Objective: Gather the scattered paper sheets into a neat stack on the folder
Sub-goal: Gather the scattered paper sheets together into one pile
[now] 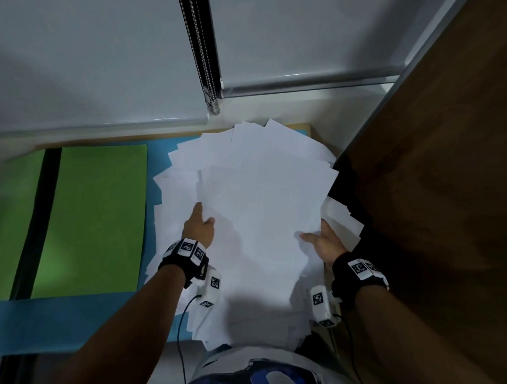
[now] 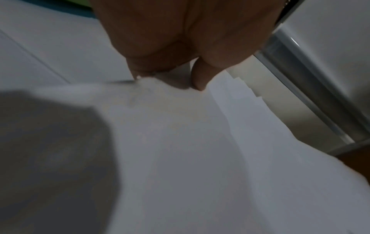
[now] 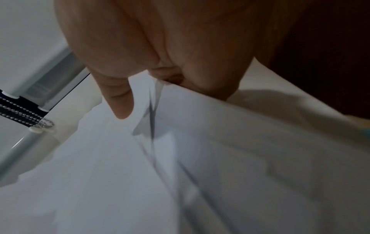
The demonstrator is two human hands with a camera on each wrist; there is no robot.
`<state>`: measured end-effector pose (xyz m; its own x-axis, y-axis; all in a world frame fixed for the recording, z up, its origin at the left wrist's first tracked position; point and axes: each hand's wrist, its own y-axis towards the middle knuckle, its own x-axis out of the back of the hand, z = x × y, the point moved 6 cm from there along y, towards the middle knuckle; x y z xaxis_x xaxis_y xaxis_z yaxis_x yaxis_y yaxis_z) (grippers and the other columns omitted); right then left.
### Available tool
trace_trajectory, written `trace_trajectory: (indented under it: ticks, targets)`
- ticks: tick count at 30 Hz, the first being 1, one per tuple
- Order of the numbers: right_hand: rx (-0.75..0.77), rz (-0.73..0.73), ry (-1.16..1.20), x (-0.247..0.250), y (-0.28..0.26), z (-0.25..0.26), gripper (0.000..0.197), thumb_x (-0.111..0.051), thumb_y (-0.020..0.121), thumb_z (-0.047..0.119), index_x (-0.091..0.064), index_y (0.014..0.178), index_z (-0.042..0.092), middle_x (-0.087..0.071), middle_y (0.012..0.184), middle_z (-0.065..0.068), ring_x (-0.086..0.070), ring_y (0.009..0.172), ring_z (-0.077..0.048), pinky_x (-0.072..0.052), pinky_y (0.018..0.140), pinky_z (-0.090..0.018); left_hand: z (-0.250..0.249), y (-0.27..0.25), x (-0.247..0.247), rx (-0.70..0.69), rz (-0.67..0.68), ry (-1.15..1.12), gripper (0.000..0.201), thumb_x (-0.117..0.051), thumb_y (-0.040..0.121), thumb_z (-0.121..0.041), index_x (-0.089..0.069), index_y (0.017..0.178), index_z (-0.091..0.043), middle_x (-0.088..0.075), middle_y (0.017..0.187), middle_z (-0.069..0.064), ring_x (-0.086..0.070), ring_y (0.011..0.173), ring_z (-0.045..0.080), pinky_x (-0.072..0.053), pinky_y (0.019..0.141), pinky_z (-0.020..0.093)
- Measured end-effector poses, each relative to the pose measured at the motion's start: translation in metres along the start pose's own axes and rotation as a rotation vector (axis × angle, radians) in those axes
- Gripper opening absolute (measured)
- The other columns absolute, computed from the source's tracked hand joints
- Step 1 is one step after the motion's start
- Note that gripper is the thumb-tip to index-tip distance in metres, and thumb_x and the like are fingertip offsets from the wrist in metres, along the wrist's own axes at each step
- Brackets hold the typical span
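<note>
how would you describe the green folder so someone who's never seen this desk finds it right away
Start at the blue mat under the window blinds. The big heap of white sheets, which both hands are working on, covers the mat's right part; the folder lies flat to the left of it. It is the only bright green thing there, crossed by a dark band, with no sheets on it.

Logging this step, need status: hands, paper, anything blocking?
Left hand and right hand both grip the paper pile at its edges. Sheets fanned out. Green folder bare, nothing blocking.
</note>
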<state>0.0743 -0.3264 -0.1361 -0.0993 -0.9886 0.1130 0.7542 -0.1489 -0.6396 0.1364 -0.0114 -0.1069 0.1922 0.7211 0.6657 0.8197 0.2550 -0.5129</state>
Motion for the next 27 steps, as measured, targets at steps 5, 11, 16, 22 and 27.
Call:
trace_trajectory:
  ticks: [5,11,16,22,27]
  targets:
    - [-0.002,0.039,0.053,-0.014,-0.008,0.01,0.069,-0.082,0.072,0.022,-0.05,0.133,0.017,-0.065,0.123,0.003,-0.062,0.113,-0.019,-0.045,0.103,-0.036,-0.027,-0.014,-0.04,-0.115,0.138,-0.005,0.058,-0.041,0.1,-0.023,-0.017,0.153,-0.016,-0.033,0.152,0.015,-0.042,0.133,0.033,-0.032,0.11,0.036]
    - [0.016,-0.006,-0.017,-0.004,-0.008,0.013,0.046,-0.068,0.083,-0.005,-0.052,0.125,0.004,-0.063,0.115,-0.006,-0.06,0.112,-0.025,-0.042,0.093,-0.029,-0.026,-0.005,-0.024,-0.172,0.061,0.123,0.054,-0.048,0.095,-0.015,-0.036,0.147,-0.024,-0.037,0.14,0.015,-0.052,0.12,0.033,-0.041,0.103,0.034]
    - [0.029,-0.058,-0.037,-0.001,-0.009,0.008,0.048,-0.068,0.084,-0.005,-0.052,0.129,0.002,-0.062,0.115,-0.006,-0.059,0.111,-0.024,-0.041,0.095,-0.031,-0.033,-0.014,-0.045,-0.213,0.164,0.2,0.065,-0.05,0.094,-0.024,-0.02,0.152,-0.033,-0.03,0.147,0.01,-0.038,0.131,0.03,-0.036,0.11,0.041]
    - [0.05,-0.085,0.006,0.007,-0.02,0.009,0.048,-0.076,0.08,0.008,-0.057,0.124,0.002,-0.066,0.119,-0.008,-0.062,0.111,-0.026,-0.043,0.102,-0.039,-0.027,-0.005,-0.029,-0.118,0.162,-0.125,0.06,-0.065,0.087,-0.025,-0.039,0.141,-0.024,-0.05,0.137,0.004,-0.056,0.113,0.02,-0.046,0.101,0.036]
    - [0.12,-0.022,0.046,0.011,-0.048,0.046,0.019,-0.071,0.083,-0.001,-0.068,0.078,0.017,-0.07,0.069,0.012,-0.066,0.063,-0.006,-0.051,0.071,-0.025,-0.051,-0.015,-0.009,-0.161,0.389,-0.602,0.053,-0.076,0.072,-0.017,-0.062,0.123,-0.02,-0.068,0.121,0.003,-0.064,0.114,0.024,-0.045,0.105,0.048]
